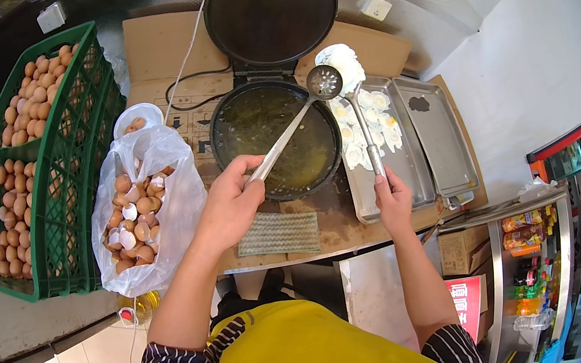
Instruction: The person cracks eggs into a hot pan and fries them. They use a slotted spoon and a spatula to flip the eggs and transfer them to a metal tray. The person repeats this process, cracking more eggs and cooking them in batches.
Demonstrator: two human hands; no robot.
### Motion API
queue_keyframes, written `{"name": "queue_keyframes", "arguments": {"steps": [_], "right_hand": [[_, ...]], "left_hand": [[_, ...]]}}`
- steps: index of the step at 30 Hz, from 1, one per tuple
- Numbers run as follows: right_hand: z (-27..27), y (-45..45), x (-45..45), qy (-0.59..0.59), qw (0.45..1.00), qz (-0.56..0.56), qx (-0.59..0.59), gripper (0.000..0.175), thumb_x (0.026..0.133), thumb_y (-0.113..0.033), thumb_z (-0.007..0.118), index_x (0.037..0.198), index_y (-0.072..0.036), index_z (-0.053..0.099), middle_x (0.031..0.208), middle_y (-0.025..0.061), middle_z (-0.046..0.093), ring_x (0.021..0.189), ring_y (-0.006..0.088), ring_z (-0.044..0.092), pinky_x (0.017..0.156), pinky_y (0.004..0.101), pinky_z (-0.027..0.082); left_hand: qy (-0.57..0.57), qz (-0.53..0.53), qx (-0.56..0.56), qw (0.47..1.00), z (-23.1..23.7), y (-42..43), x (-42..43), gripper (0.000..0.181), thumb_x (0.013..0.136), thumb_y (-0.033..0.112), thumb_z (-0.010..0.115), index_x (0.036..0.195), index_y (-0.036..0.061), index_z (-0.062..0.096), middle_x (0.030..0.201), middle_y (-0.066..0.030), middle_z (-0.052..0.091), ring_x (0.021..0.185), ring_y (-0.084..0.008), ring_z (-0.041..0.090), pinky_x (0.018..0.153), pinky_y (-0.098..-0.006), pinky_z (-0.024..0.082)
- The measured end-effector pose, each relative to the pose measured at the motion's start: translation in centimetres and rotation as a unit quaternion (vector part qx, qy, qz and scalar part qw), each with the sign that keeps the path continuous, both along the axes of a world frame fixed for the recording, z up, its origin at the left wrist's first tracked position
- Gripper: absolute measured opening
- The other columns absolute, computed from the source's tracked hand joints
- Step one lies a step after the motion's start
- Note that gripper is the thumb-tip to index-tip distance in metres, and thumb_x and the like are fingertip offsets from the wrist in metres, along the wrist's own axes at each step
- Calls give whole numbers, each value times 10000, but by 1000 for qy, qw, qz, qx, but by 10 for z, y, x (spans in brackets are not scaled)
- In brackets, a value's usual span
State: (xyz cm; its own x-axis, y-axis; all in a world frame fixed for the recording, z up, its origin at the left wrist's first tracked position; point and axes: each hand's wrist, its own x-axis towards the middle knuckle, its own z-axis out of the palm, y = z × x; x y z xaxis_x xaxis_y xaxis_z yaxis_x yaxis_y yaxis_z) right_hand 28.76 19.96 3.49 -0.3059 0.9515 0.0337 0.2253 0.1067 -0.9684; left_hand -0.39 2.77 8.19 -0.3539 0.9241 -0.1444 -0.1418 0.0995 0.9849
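My left hand (230, 200) grips the handle of a perforated metal ladle (324, 82), which reaches across the round electric griddle pan (274, 138) with oil in it. In my right hand (394, 200) is the handle of a metal skimmer (370, 139); its head is mostly hidden under cooked eggs (343, 66). The ladle's bowl is beside these eggs and overlaps them in the view; whether it touches them I cannot tell. Below the skimmer, several fried eggs (373, 121) lie in the far part of a metal tray (393, 193).
Left stands a green plastic crate (58, 220) of brown eggs. Beside it are a bag of eggshells (128, 226) and a white bowl (152, 112). The griddle's raised lid (270, 9) rises behind. A second tray (443, 144) lies right, a folded cloth (277, 234) at the front.
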Motion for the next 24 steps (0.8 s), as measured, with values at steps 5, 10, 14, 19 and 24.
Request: {"name": "queue_keyframes", "arguments": {"steps": [5, 10, 14, 19, 24], "right_hand": [[-1, 0, 0, -16, 1000, -6, 25, 356, 1002, -148, 585, 1328, -5, 608, 712, -93, 458, 582, 7, 383, 509, 193, 314], [3, -2, -3, -4, 1000, -1, 28, 357, 1002, -140, 582, 1331, -5, 606, 710, -92, 458, 579, 5, 379, 504, 198, 317], [-11, -3, 2, -25, 1000, 7, 7, 369, 1002, -135, 580, 1350, -11, 596, 713, -93, 458, 568, 5, 370, 492, 200, 311], [-15, -9, -3, 3, 1000, -3, -14, 374, 1000, -130, 579, 1356, -13, 591, 708, -95, 453, 563, 4, 364, 485, 200, 305], [-19, -5, -2, -22, 1000, -4, -2, 378, 1002, -126, 575, 1363, -14, 586, 706, -97, 451, 562, 2, 360, 482, 200, 304]], "left_hand": [[-1, 0, 5, 1000, 2, 0, 0, 328, 929, 84, 518, 1248, 17, 557, 718, 19, 558, 632, -49, 477, 575, -247, 390], [-4, -4, -2, 1000, 0, 0, -2, 334, 929, 84, 517, 1255, 23, 559, 721, 16, 559, 631, -50, 479, 571, -248, 391], [-2, 0, -18, 1000, -12, 1, -1, 334, 928, 86, 521, 1254, 32, 565, 719, 14, 555, 621, -53, 472, 564, -250, 389], [-4, -1, -20, 1000, -12, -1, -3, 331, 927, 90, 521, 1250, 37, 571, 718, 13, 550, 599, -59, 464, 545, -254, 384], [-17, -5, -31, 999, -15, 0, -4, 331, 930, 89, 523, 1253, 34, 565, 715, 16, 547, 592, -55, 460, 538, -249, 380]]}}
